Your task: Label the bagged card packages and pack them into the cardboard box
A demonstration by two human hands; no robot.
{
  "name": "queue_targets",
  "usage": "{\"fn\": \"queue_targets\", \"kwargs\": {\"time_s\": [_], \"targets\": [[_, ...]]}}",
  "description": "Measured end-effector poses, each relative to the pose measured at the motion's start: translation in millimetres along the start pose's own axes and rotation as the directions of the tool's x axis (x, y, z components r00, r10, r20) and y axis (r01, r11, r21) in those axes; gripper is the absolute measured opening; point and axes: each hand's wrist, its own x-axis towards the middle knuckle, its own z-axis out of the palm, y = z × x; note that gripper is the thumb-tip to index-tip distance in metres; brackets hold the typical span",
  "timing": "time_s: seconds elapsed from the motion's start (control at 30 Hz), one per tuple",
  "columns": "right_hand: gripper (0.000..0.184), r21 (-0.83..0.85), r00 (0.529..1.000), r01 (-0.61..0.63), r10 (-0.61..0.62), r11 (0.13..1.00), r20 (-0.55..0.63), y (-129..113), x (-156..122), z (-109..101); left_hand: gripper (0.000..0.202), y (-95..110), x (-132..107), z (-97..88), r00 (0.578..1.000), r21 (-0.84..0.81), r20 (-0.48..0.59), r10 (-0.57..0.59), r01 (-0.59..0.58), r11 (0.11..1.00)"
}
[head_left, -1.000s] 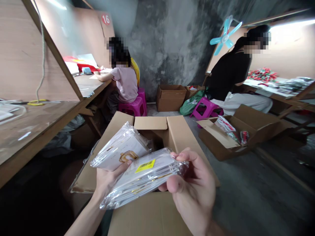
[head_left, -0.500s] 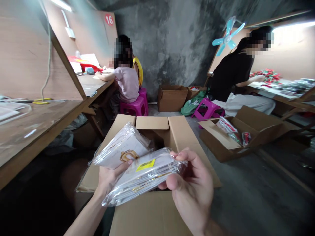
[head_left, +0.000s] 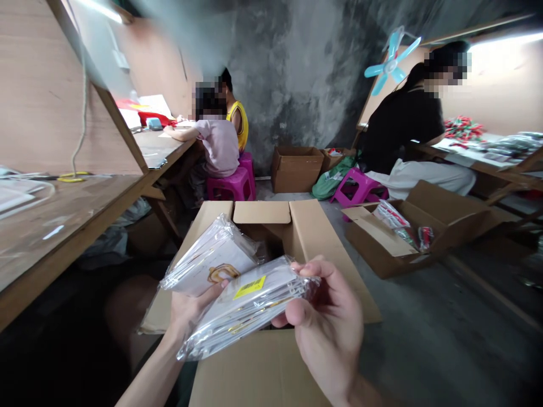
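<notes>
Two thick packs of flat white items in clear plastic are held over an open cardboard carton (head_left: pixel 316 237). My left hand (head_left: pixel 189 311) is closed on the rear pack (head_left: pixel 212 257), which shows a gold loop design; its thumb lies on top, between the two packs. The hand's other fingers are hidden underneath. My right hand (head_left: pixel 333 322) grips the right end of the front pack (head_left: pixel 258 308), thumb and fingers pinching the crinkled plastic. On top of this front pack sits a yellow barcode label (head_left: pixel 249 287). Its left end rests over my left wrist.
A wooden table (head_left: pixel 76 209) runs along the left. Two people (head_left: pixel 218 147) sit on purple stools at the far table. On the right, a person in black (head_left: pixel 399 124) works near an open box (head_left: pixel 382 254) of wrapped goods. Another carton (head_left: pixel 297 169) stands by the wall.
Both packs stay in my hands, with only a slight shift in position. The person in black has drawn an arm back from the red and green pile.
</notes>
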Motion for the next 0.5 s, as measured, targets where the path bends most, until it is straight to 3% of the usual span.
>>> {"fn": "queue_targets", "kwargs": {"time_s": [0.13, 0.5], "targets": [[0.049, -0.02, 1.0, 0.025, -0.025, 0.999, -0.001, 2.0, 0.5, -0.4, 0.077, -8.5, 3.8, -4.9, 0.998, -0.013, -0.03, -0.058, 0.058, 0.998], [0.047, -0.042, 0.999, 0.049, -0.05, 0.998, -0.014, 2.8, -2.1, -2.7, 0.063, -2.6, 2.5, -9.2, 0.996, 0.018, -0.012, -0.09, 0.09, 0.996]]}}
